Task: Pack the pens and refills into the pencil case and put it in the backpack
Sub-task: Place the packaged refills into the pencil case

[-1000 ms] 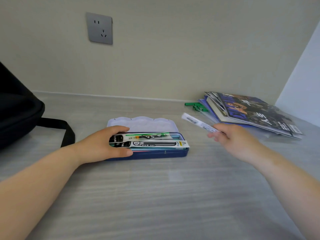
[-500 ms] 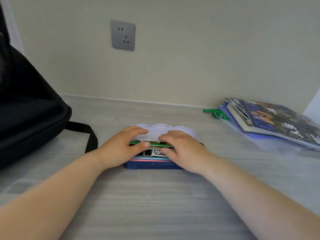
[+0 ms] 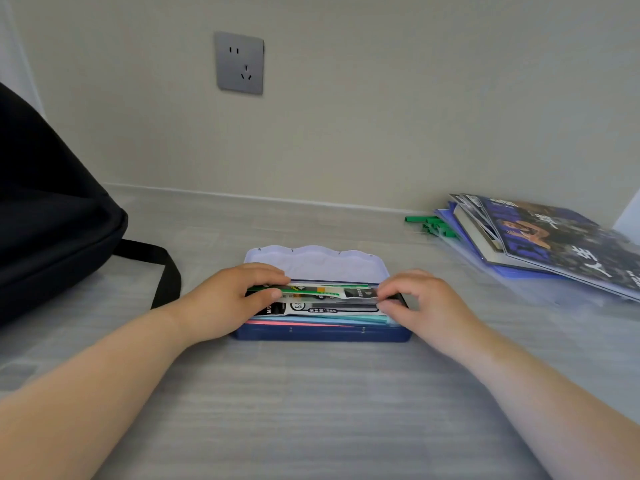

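A dark blue pencil case lies open on the desk, its pale lilac lid folded back flat. Several packets of pens and refills lie lengthwise in it, stacked above the rim: a green-edged one on top, a black-and-white one below, pink and pale blue layers underneath. My left hand pinches the left ends of the top packets. At the right ends, my right hand pinches the same packets with its fingertips. The black backpack stands at the far left.
A black strap of the backpack lies on the desk just left of the case. A stack of magazines and a blue folder lies at the right, with green pieces beside it. A grey wall socket sits on the wall behind.
My right hand brought a white packet from the right to the case and laid it on the stack. Both hands then spread apart to the packets' two ends.
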The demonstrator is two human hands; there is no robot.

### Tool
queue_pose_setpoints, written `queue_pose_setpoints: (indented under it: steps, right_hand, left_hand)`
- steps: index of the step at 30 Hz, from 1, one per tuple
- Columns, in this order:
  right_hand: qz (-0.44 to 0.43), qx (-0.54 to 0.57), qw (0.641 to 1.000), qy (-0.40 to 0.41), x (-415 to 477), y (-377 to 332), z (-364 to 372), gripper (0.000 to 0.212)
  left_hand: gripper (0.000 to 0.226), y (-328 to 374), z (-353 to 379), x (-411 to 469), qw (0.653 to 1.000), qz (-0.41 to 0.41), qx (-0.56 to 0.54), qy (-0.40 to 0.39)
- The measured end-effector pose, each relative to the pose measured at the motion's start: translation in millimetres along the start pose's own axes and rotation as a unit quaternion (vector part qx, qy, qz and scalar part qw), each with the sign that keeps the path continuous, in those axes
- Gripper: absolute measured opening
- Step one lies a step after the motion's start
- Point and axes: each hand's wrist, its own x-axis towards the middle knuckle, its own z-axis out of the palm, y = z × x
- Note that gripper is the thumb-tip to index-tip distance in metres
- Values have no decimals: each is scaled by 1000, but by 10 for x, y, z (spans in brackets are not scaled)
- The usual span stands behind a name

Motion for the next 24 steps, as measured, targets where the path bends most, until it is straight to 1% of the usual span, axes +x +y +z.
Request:
queue_pose_setpoints:
  steps: [1,2,3,4,5,6,8,9,10,12,13,15,17,19,21,22,24]
  right_hand:
    - [-5,7,1000,2,11,15,-3,8]
    - [3,29,999,18,29,31,-23,13]
    - [25,65,997,45,56,47,-52,17]
    - [59,99,991,73,106,78,-77,16]
    - [95,115,985,90,170,108,-90,8]
    - [139,114,979,91,243,139,-92,12]
    - [237,129,961,57,376,185,-39,38]
    - [268,145,951,46,426,178,3,44]
    - [280,158,946,43,468,163,49,46]
    - [274,182,943,41,522,154,130,47]
    - [270,194,942,35,528,153,153,46]
    - [268,222,937,30,517,162,168,43]
    - [265,267,926,47,501,185,161,40]
    - [254,337,903,83,498,190,140,32]
    - [225,415,873,125,504,167,104,13]
    - [210,434,864,146,506,165,91,11]
    - [186,451,856,170,507,170,58,20]
  left_hand:
    - [29,-2,4,-2,1000,-2,-4,3]
    - [29,-2,8,-6,1000,-5,-12,6]
    - [30,1,9,-5,1000,-9,-24,11]
    - [30,7,7,0,999,-16,-37,23]
    - [31,7,-2,14,997,-22,-46,49]
    - [31,-2,-20,38,994,-28,-48,92]
    - [36,-46,-82,97,978,-61,-41,194]
    - [39,-80,-117,119,968,-93,-48,226]
    - [43,-121,-148,135,961,-130,-66,233]
    - [48,-194,-174,143,953,-195,-132,192]
    - [50,-214,-177,145,947,-213,-172,166]
    - [53,-235,-182,154,940,-219,-230,124]
    - [55,-233,-193,167,934,-219,-264,100]
    - [55,-232,-188,171,920,-215,-313,96]
    - [53,-212,-172,179,901,-200,-370,105]
    - [52,-192,-171,186,891,-189,-398,112]
    - [49,-159,-186,203,880,-170,-429,116]
